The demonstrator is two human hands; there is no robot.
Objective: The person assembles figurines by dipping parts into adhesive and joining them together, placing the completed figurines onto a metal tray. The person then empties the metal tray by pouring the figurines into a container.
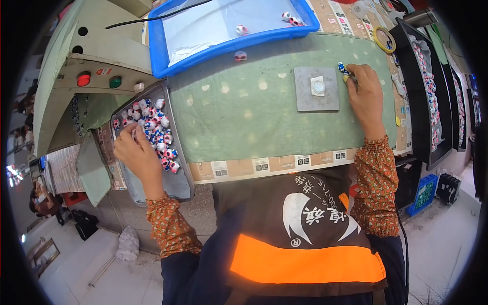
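Nearest item: dark apron [305,239] with an orange band and white print, worn over patterned sleeves.

Item, left hand [136,155]: I see it reaching into the grey tray [178,185] at the bench's left edge, fingers curled down among the pieces. I cannot tell whether the grip has closed on one.

Item, small painted pieces [155,127]: a loose heap of red, white and blue bits in the far half of that tray, touching and overlapping. I judge them light, hard and smooth, likely moulded, so they should roll or slip under a careless pinch. Best taken singly, thumb and forefinger across the widest part, lifted clear of the neighbours.

Item, bench [244,112]: covered by a worn green mat, with labelled strips along its near edge.

Item, grey plate [305,101]: lies flat on the mat with a small round white fixture [318,85] at its middle.

Item, right hand [365,94]: rests just beside the plate's right edge, its grip narrow, pinching one blue-and-white piece [343,67] at the fingertips.

Item, blue tray [157,48]: at the far side, holding a few stray pieces.

Item, black trays [422,147]: far right, stocked with rows of similar pieces; a tape roll [385,38] lies near them.
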